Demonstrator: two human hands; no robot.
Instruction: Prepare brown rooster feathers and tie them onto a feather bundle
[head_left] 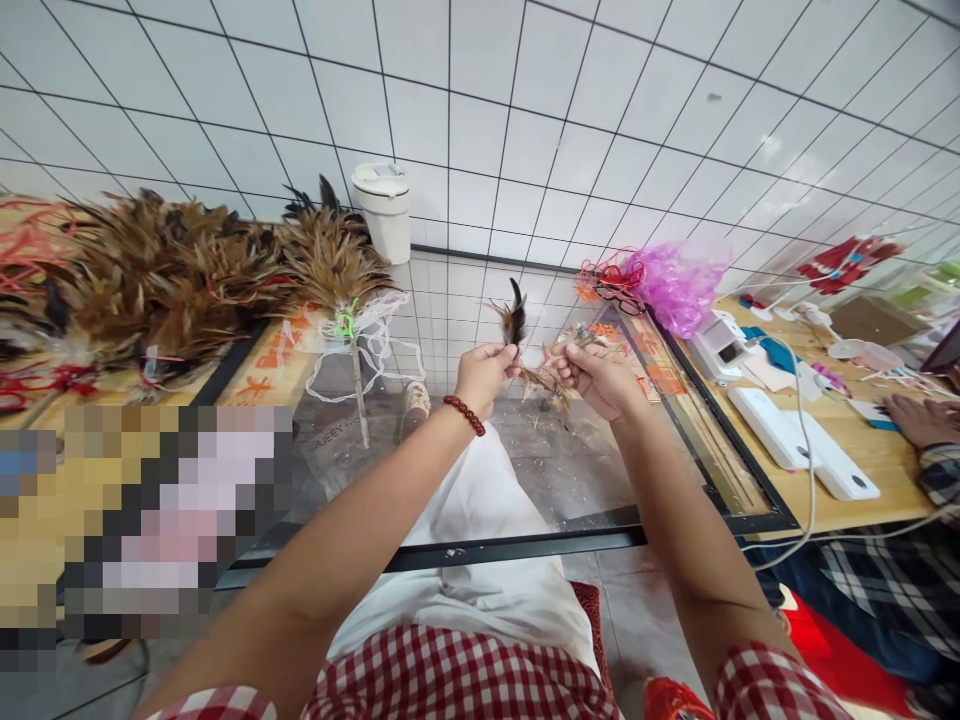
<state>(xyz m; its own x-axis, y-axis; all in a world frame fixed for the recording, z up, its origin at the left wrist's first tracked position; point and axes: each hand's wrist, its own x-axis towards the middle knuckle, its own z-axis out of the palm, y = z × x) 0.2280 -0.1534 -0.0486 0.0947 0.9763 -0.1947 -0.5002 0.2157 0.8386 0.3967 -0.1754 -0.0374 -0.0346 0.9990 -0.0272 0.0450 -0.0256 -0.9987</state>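
My left hand (487,372), with a dark red bead bracelet (465,415) on its wrist, pinches a small bunch of dark feathers (514,318) upright above the glass tabletop (517,490). Just to its right is my right hand (600,378), closed with thumb and fingers pressed together; what lies in the pinch is too small to make out. Loose brown feathers (551,388) show below and between the two hands. More brown feather tips appear behind the right hand, and whether it holds them is unclear.
Left stand large bundles of brown feathers (165,270), a feather duster (334,255) with white string (375,370), and a white bin-shaped cup (384,215). At right are a purple plastic bag (686,285), red string (611,272), white devices (802,440), a cable and another person's hand (922,418).
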